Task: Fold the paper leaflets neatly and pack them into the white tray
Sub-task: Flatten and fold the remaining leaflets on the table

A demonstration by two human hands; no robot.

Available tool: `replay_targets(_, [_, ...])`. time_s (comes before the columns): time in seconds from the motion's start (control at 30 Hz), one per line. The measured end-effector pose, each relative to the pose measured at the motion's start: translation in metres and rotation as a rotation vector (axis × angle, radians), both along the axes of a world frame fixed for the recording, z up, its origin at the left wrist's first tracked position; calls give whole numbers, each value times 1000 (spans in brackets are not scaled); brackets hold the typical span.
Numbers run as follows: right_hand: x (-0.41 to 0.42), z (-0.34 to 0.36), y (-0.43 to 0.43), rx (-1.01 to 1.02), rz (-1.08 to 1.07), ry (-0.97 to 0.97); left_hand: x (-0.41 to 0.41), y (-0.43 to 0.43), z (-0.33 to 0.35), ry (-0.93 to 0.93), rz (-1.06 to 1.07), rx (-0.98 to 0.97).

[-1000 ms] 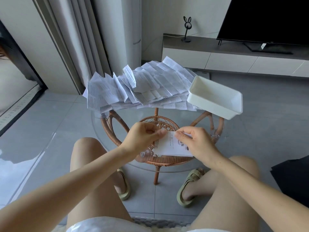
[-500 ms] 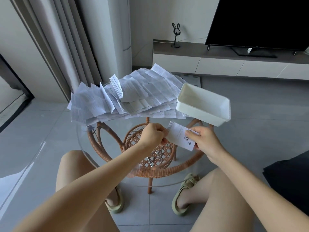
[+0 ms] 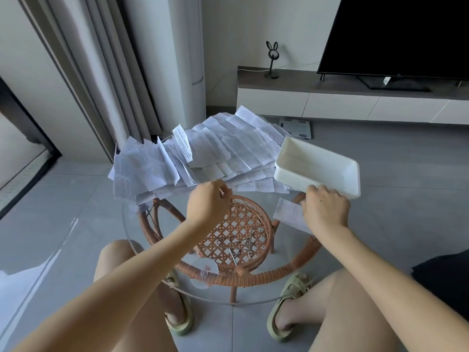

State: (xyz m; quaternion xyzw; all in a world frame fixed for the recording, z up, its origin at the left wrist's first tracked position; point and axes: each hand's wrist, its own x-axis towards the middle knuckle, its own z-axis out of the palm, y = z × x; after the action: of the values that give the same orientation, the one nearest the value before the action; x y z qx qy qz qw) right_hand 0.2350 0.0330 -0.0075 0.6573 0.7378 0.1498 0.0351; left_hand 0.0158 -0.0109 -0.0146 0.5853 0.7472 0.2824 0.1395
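**Head view.** The right hand (image 3: 326, 209) grips a folded leaflet (image 3: 288, 215) by one end, just below the near wall of the white tray (image 3: 354, 182). It is probably about to be packed, as no leaflets show inside the tray. The left hand (image 3: 208, 201), fingers curled with no paper visible in them, hovers at the edge of the unfolded leaflet pile (image 3: 215, 151) on the glass table (image 3: 134, 237), likely placed to take the next sheet.

A round clear-glass tabletop on a woven orange rattan frame (image 3: 253, 289) is carrying everything; a sprawling heap of unfolded white printed paper leaflets (image 3: 215, 151) is covering it from nine o'clock round to one o'clock; a white rectangular plastic tray (image 3: 314, 162) is sitting at two o'clock, overlapping the heap's edge; thin bent metal wire pieces (image 3: 237, 243) are lying on the round woven shelf under the glass.
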Motion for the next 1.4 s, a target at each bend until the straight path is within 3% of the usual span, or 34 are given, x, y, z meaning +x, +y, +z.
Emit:
replay_targets(0.03, [-12, 5, -2, 51, 56, -9, -9, 1, 4, 46, 34, 42])
replay_targets(0.1, [-37, 12, -1, 34, 189, 164, -26, 6, 13, 94, 102, 102])
replay_targets(0.23, [-109, 21, 15, -255, 382, 715, -57, 19, 31, 29, 213, 119])
replay_targets(0.3, [-152, 21, 32, -353, 358, 857, -71, 24, 38, 2, 268, 130])
replay_targets(0.43, [-223, 10, 64, -352, 269, 830, -97, 32, 47, -19, 337, 149])
replay_targets(0.57, [-239, 0, 70, -303, 230, 864, -119, 34, 47, -17, 342, 168])
replay_targets(0.9, [-148, 75, 58, -69, 362, 1082, -128, 6, 59, -157, 227, 331])
replay_targets(1.07, [-116, 106, 37, -348, 273, 1433, -112, -1, 62, -135, 125, 250])
replay_targets(1.27, [-92, 121, 15, -514, 324, 1484, -96, -10, 74, -193, -22, 228])
replay_targets(1.4, [-75, 130, 5, -700, 347, 1576, -87, -22, 88, -366, -199, 124])
